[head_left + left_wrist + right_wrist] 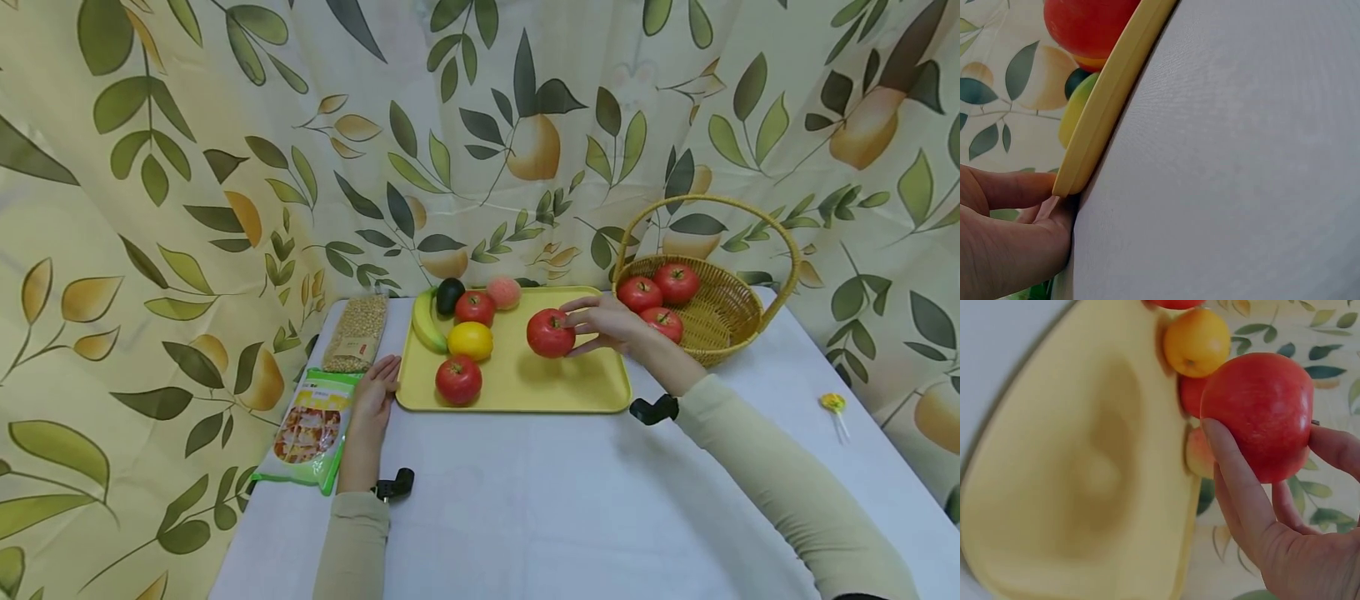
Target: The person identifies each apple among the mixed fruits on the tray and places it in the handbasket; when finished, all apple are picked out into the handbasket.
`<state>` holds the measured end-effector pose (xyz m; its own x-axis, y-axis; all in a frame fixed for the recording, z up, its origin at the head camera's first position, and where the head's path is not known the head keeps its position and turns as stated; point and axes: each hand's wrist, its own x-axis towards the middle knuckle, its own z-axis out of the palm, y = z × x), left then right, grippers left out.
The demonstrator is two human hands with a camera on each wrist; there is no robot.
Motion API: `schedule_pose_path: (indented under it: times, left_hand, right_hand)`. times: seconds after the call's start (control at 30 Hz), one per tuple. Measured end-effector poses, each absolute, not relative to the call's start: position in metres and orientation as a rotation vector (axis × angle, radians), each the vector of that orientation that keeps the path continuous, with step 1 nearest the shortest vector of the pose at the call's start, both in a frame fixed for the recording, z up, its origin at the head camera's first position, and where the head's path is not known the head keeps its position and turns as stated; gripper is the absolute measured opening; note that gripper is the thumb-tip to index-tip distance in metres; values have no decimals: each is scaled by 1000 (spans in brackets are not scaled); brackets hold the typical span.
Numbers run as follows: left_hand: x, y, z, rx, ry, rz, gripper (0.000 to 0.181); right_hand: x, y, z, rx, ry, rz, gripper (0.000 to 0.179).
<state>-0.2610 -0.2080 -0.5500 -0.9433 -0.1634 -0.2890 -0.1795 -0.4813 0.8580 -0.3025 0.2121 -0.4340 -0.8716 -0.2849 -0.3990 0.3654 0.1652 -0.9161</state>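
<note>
While the right hand [611, 325] curls round it, the apple [551, 333] shows glossy, round and red.

We can read no text: the green snack bag [309, 428] at eight o'clock and the grain packet's label [357, 334] are too small and blurred.

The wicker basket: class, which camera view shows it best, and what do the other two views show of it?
The head view. It shows the whole wicker basket with its arched handle and three red apples inside, right of the yellow tray. Neither wrist view shows the basket at all.
</note>
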Motion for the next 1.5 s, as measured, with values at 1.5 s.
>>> schedule_pose_path:
  times: [1.5]
  left_hand:
    - [-260,-209,-551,-470,1603,2633,74]
  right_hand:
    - [-285,334,-386,190,2009,-1880,35]
